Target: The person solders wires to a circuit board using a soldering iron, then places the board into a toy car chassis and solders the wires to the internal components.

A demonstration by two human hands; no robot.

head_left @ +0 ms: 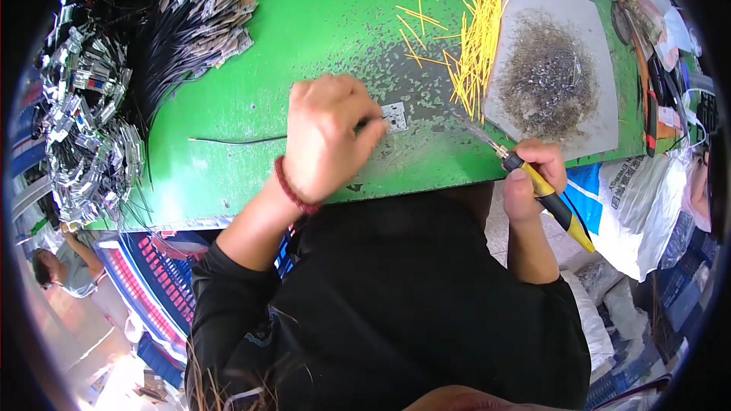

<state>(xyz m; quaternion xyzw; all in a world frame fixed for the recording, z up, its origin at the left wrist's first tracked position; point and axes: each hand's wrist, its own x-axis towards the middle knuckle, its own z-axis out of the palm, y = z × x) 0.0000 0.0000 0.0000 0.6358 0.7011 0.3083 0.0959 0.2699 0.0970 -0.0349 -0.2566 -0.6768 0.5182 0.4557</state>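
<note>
green paint, worn through to dark patches near the middle, covers the worktop (289, 23). a small whitish circuit board (396, 117) lies over the worn area, nearer the near edge than the far one. the left hand (327, 118), a dark red bracelet (292, 189) at its wrist, is bent just beside the board's left side with fingers curled; they hide their own tips, so i cannot tell whether they pinch anything. a thin black cable (240, 141) emerges from beneath that hand and runs left, roughly along the near edge, to a pale end.

the right hand (533, 179), at the near edge, grasps a yellow and black soldering iron (544, 192), its metal tip pointing up and left, apart from the board. toward the far edge, thin yellow sticks (478, 38) lie in a loose heap beside a pale grey sheet (605, 125) smeared with dark residue (550, 80). by the far left corner sits a bundle of black cables (175, 46); silvery connectors (87, 137) are massed along the left edge.
</note>
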